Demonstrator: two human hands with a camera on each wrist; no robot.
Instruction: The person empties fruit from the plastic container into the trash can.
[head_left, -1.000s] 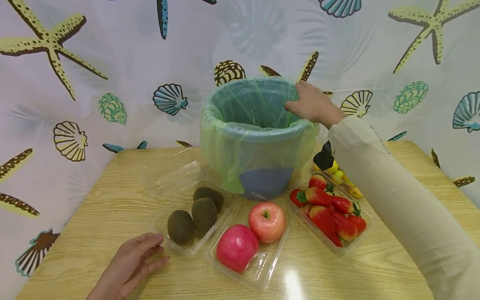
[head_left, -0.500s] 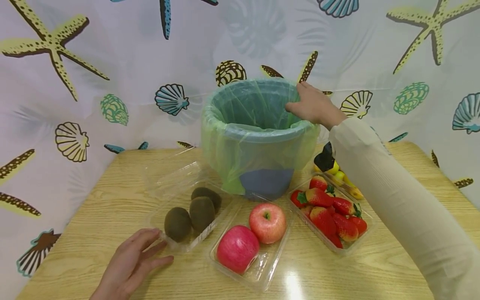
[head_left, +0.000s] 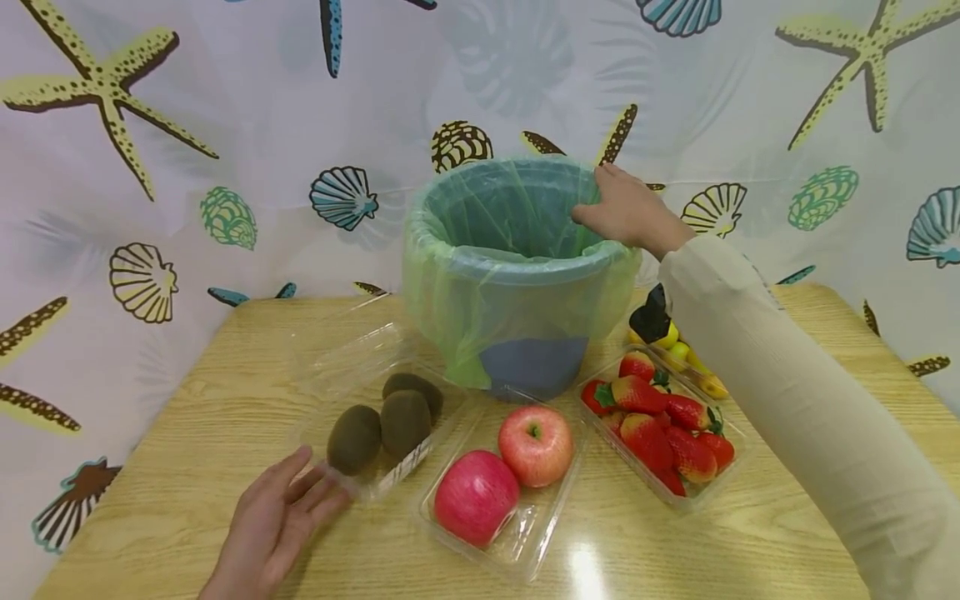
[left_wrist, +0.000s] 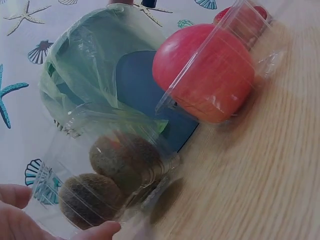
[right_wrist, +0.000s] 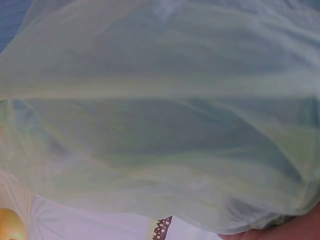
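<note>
My left hand (head_left: 270, 517) holds the near left corner of a clear plastic container (head_left: 390, 475), its fingers low at the corner and the thumb on the left side. Several brown kiwis (head_left: 355, 439) lie inside it. In the left wrist view, the container (left_wrist: 120, 200) appears between my thumb and a fingertip. My right hand (head_left: 626, 208) grips the right rim of a blue bin (head_left: 532, 362) lined with a thin green bag (head_left: 450, 300). In the right wrist view, the bag (right_wrist: 160, 125) fills most of the picture and hides the bin's inside.
A clear tray with two red apples (head_left: 476, 497) stands right of the kiwis. Farther right is a tray of strawberries (head_left: 648, 442). Behind it, yellow fruit (head_left: 708, 383) is partly hidden by my right sleeve (head_left: 772, 375). A shell-patterned cloth (head_left: 277, 100) hangs behind the wooden table (head_left: 225, 400).
My left hand has moved right and turned so that its palm shows more. The kiwi container has shifted slightly left and up at its near end. My right hand stays on the bin rim.
</note>
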